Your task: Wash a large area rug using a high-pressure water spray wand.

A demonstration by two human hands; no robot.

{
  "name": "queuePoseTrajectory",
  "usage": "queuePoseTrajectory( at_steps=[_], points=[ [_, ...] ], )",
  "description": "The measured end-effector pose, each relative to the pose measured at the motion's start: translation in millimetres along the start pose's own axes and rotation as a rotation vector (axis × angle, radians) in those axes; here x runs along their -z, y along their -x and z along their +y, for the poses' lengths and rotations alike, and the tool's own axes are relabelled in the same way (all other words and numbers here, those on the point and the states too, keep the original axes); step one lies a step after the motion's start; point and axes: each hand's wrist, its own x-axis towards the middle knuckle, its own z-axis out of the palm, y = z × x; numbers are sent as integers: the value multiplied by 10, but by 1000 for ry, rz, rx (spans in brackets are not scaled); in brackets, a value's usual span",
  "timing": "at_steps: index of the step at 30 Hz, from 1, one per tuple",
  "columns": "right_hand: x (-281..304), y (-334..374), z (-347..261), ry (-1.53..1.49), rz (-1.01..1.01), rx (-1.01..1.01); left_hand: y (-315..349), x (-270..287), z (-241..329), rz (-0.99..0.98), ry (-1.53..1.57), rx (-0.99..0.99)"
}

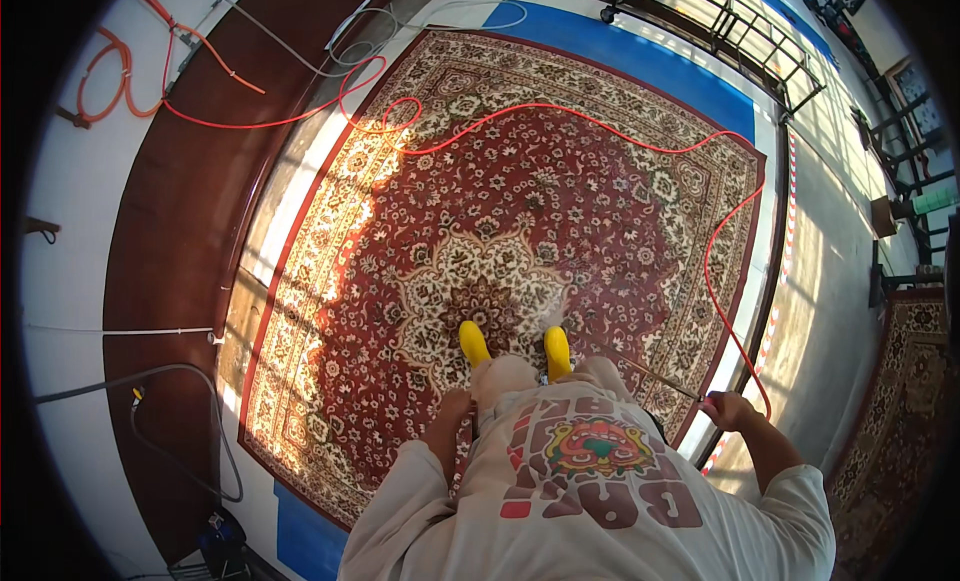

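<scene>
My right hand (731, 411) is closed round the handle of a spray wand (655, 376), out to the right of my body. The wand's thin metal tube slants down and left toward the rug, and a faint pale haze hangs over the rug ahead of it. A red hose (711, 271) runs up to my right hand. My left hand (455, 405) hangs low beside my left leg, with its fingers too small and hidden to read. I stand in yellow boots (473, 343) on a large red and cream patterned rug (600, 196), near its central medallion.
The red hose crosses the rug's far part and loops at its upper left. Dark red wall panelling (170, 231) stands left, with a grey hose (215, 401) beside it. A black metal frame on wheels (725, 26) is at the far right. Another patterned rug (905, 381) hangs or lies at right.
</scene>
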Motion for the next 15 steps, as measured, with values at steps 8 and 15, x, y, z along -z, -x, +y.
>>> queuePoseTrajectory(
  at_steps=[8, 15],
  points=[
    [-543, -1155, -797, -12, -201, 197, -192, -528, -108, 50, -255, 63],
    [-519, -1463, -2256, -23, -165, 291, 337, 40, 609, 25, 836, 161]
  ],
)
